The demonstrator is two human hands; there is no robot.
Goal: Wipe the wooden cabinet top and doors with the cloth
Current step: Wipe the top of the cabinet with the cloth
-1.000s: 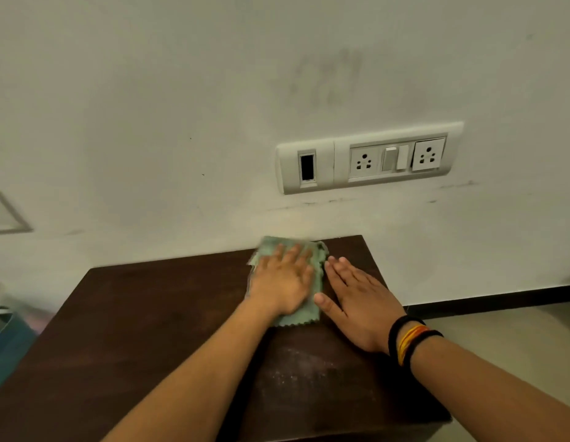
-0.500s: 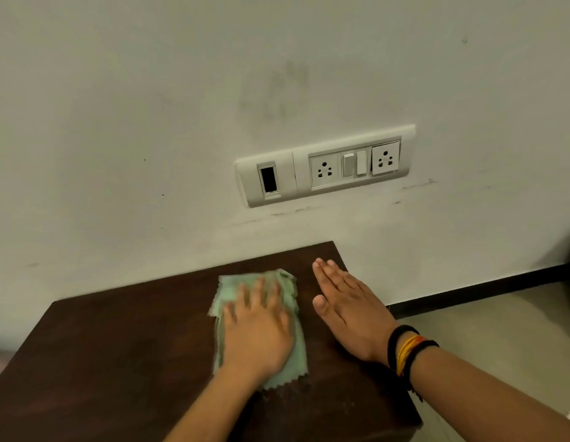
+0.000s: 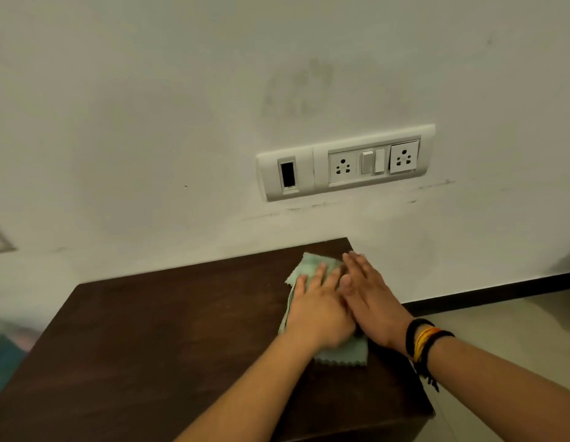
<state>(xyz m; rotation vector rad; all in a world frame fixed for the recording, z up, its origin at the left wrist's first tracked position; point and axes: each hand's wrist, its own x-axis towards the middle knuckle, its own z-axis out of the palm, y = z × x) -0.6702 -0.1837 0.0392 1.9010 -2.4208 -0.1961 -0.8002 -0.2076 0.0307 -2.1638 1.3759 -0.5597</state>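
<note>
A dark wooden cabinet top (image 3: pixel 169 330) fills the lower part of the head view, against a pale wall. A light green cloth (image 3: pixel 312 266) with a zigzag edge lies flat on its right rear part. My left hand (image 3: pixel 318 311) presses flat on the cloth, fingers spread. My right hand (image 3: pixel 370 298) lies flat beside it, touching it, palm down on the cabinet top near the right edge, fingertips at the cloth's far corner. Black and yellow bands circle the right wrist. The cabinet doors are hidden from view.
A white socket and switch panel (image 3: pixel 344 162) is mounted on the wall above the cabinet's right end. A dark skirting strip (image 3: pixel 500 287) runs along pale floor tiles (image 3: pixel 507 333) to the right. Something teal (image 3: pixel 3 362) sits at the left edge.
My left hand has slid the cloth to the right and toward the wall. It now touches my right hand, which was apart from it before.
</note>
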